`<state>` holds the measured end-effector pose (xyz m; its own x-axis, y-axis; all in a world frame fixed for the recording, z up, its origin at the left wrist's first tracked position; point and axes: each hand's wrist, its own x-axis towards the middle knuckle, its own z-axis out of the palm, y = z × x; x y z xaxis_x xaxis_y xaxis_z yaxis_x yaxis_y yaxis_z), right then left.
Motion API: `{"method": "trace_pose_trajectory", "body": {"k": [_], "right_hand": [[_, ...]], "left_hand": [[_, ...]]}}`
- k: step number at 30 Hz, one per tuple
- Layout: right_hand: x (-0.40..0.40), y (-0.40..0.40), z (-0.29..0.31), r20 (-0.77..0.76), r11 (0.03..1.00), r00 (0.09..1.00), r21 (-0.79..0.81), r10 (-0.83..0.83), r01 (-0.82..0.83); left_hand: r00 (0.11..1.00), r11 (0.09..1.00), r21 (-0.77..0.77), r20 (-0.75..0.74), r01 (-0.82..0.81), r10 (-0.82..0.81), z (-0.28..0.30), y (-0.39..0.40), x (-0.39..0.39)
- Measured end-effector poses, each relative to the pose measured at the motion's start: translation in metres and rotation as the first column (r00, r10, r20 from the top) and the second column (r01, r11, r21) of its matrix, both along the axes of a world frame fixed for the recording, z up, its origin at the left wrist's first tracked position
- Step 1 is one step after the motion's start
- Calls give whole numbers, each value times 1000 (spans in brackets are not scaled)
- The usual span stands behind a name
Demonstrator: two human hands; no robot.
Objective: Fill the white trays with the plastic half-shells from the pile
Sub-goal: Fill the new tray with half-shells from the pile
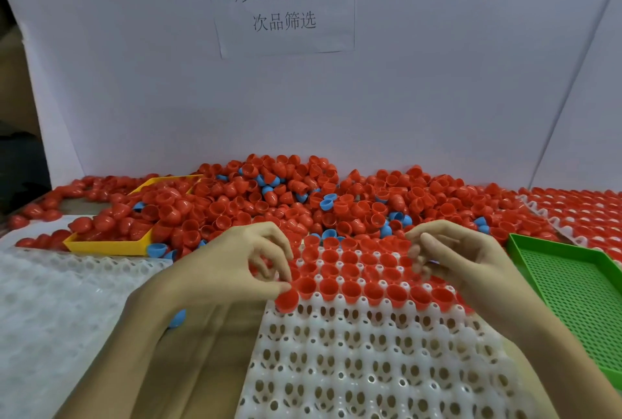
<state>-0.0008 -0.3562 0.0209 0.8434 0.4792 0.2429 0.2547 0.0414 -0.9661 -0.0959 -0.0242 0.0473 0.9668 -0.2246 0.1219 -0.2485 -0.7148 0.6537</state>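
A big pile of red half-shells, with a few blue ones mixed in, lies along the back of the table. In front of me is a white tray whose far rows hold red shells open side up; its near rows are bare. My left hand pinches a red half-shell at the left end of the nearest filled row. My right hand hovers over the tray's right end with its fingers curled and blurred. Whether it holds a shell is unclear.
A yellow tray heaped with red shells sits back left, and a perforated green tray at the right. Another white tray lies at the left, a shell-filled one back right. A blue shell lies under my left wrist. A white board walls the back.
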Motion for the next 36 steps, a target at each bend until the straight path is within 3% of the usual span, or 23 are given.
{"method": "trace_pose_trajectory", "body": {"k": [4, 8, 12, 15, 19, 24, 29, 34, 36], "right_hand": [[2, -2, -1, -24, 1000, 999, 9, -28, 28], [4, -1, -6, -28, 999, 999, -29, -30, 29], [7, -2, -9, -44, 999, 999, -25, -26, 24], [11, -5, -11, -54, 999, 998, -21, -43, 42], [15, -7, -13, -67, 999, 996, -5, -50, 50], [16, -8, -14, -77, 998, 996, 13, -53, 54], [14, -6, -13, -88, 999, 996, 24, -29, 31], [13, -4, -16, -94, 1000, 995, 0, -31, 31], [13, -4, -16, -97, 1000, 995, 3, -30, 30]], "left_hand": [[987, 987, 144, -158, 65, -42, -7, 5, -1], [991, 954, 298, -134, 41, 0, -15, -1, 4], [994, 946, 319, -110, 50, -15, -14, 2, 3], [992, 979, 201, -127, 28, -2, -8, 10, 0], [990, 972, 188, 21, -139, 138, -9, 30, 3], [860, 822, 300, 334, -484, 385, -48, 40, 33], [928, 861, 348, 188, -370, 323, -79, 28, 44], [822, 809, 257, 389, -529, 415, -83, 26, 47], [812, 811, 219, 384, -543, 440, -85, 27, 46]]}}
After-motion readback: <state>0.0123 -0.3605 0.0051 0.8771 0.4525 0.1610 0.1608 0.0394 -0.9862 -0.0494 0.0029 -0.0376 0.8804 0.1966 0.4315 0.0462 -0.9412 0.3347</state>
